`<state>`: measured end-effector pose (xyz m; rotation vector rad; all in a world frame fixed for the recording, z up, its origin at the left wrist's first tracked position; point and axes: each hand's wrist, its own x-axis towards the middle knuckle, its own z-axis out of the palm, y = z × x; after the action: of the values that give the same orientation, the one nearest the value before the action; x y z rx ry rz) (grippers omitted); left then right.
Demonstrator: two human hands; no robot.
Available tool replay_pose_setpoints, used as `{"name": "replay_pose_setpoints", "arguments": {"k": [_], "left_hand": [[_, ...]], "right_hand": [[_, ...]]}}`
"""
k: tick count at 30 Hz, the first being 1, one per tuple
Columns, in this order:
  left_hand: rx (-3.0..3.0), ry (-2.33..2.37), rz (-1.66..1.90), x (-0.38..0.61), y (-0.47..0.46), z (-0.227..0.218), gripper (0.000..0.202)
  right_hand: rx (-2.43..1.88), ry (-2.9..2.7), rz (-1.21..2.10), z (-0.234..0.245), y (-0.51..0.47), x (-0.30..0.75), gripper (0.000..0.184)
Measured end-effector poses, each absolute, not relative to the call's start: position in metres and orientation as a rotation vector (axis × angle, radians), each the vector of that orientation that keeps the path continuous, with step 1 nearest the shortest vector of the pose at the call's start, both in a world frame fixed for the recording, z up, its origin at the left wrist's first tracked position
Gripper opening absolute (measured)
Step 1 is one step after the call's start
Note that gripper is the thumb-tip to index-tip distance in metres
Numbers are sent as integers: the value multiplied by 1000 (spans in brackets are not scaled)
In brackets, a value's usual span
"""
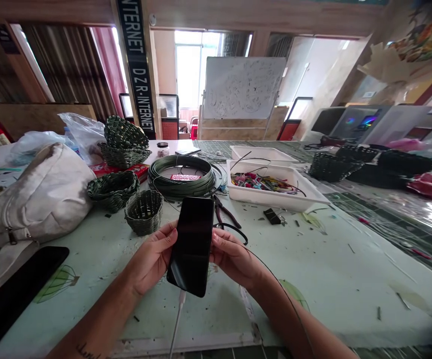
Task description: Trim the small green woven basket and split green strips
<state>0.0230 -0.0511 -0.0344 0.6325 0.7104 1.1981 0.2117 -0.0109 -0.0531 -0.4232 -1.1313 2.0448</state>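
Between both hands I hold a smartphone (191,247) with a dark screen, tilted up above the table. My left hand (158,254) grips its left edge, thumb on the front. The right edge is held by my right hand (232,253), its thumb near the rim. A white charging cable (178,319) runs down from the phone's lower end. Just beyond my left hand stands a small woven basket (144,211). Behind the phone lie dark-handled pliers (226,213) and a coil of green strand (182,175). A thin dark strand passes along my right forearm.
White trays (279,198) at the back right hold colourful small pieces. More woven baskets (113,189) stand left, beside a pale bag (36,194) and a black flat object (19,296). A binder clip (272,216) and scattered scraps lie right. A whiteboard (243,87) stands behind.
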Motion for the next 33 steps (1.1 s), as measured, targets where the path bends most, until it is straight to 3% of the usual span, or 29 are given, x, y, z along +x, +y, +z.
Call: {"name": "replay_pose_setpoints", "arguments": {"k": [5,14,23,33], "left_hand": [[615,690,1184,23,-52,-35,30],[571,634,1204,20,-49,-41,34],[607,666,1368,20,-43,-42,34],[621,639,1432,21,-44,-43,35]], "right_hand": [[-383,-1117,2063,-49,-9,213,13],[-378,-1115,2008,-53,-8,208,17],[-689,-1356,1858,-52,-14,207,30],[-813,-1654,1913,-57,-21,201,39]]}}
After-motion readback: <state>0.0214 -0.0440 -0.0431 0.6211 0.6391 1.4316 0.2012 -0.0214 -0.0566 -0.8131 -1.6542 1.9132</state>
